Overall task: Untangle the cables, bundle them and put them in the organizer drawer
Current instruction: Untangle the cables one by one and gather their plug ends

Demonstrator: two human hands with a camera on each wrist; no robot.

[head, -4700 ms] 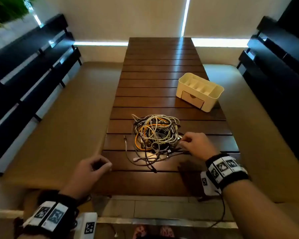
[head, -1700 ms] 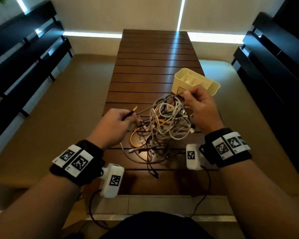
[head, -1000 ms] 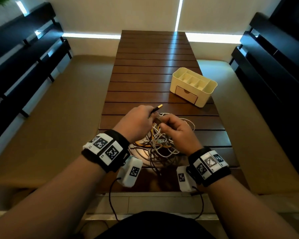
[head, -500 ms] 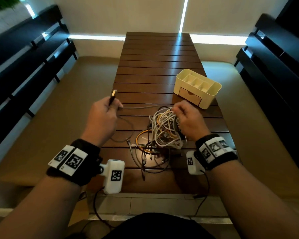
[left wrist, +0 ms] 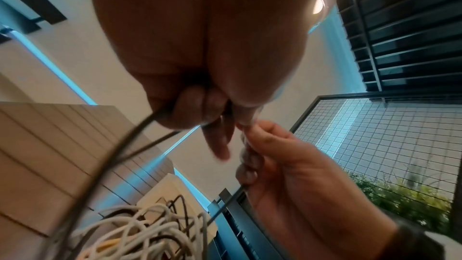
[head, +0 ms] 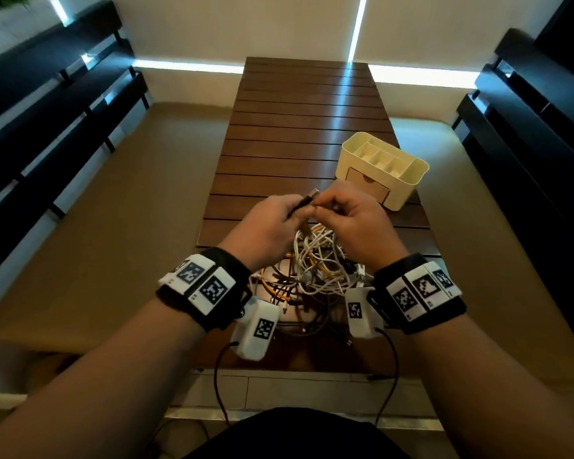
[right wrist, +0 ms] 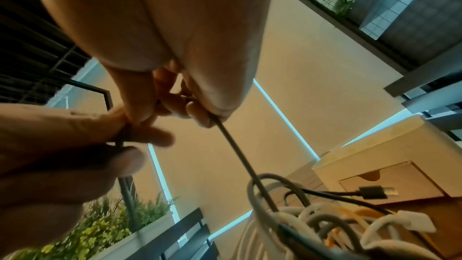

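Observation:
A tangle of white, orange and dark cables [head: 315, 270] lies on the near end of the slatted wooden table [head: 305, 127]. Both hands meet just above it. My left hand [head: 297, 212] grips a thin dark cable [right wrist: 232, 145] near its metal-tipped plug [head: 313, 194]. My right hand [head: 325, 207] pinches the same cable a little further along, and the cable runs down from it into the tangle [right wrist: 325, 224]. The cream organizer [head: 408, 190] stands behind the right hand with its wooden drawer [head: 368, 188] shut. A loose black plug [right wrist: 375, 193] sticks out of the pile.
Beige benches [head: 130, 226] run along both sides of the table, with dark slatted backrests [head: 47, 111] behind them. The far half of the table holds nothing but the organizer. Sensor cables hang from both wrist units over the table's near edge.
Half a second ago my left hand held the plug out to the left with the cable stretched. It has come back to the right hand, and both now hold the cable above the tangle.

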